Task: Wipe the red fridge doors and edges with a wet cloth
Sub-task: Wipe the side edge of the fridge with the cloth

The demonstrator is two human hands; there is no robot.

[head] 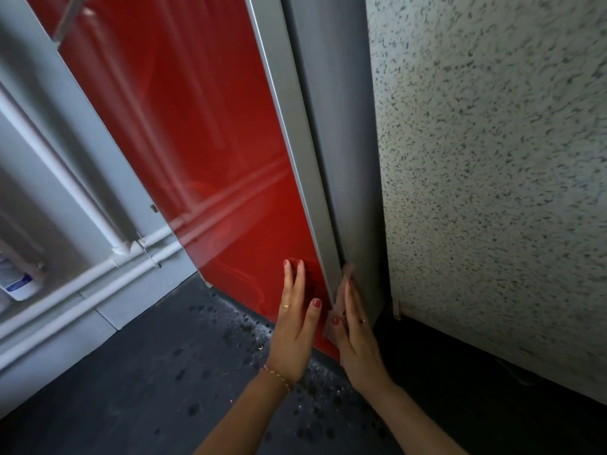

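The glossy red fridge door (203,142) runs down the middle, with a grey metal edge strip (295,142) along its right side. My left hand (292,330) lies flat on the red door near its bottom corner, fingers straight. My right hand (358,343) presses a pale cloth (340,298) against the lower end of the grey edge, fingers stretched along it and thumb on the cloth. Most of the cloth is hidden behind that hand.
The fridge's grey side panel (345,126) stands close to a speckled white wall (492,159). The dark floor (147,372) has water drops below the door. White pipes (98,267) run along the left wall, and a white bottle (16,280) sits at the far left.
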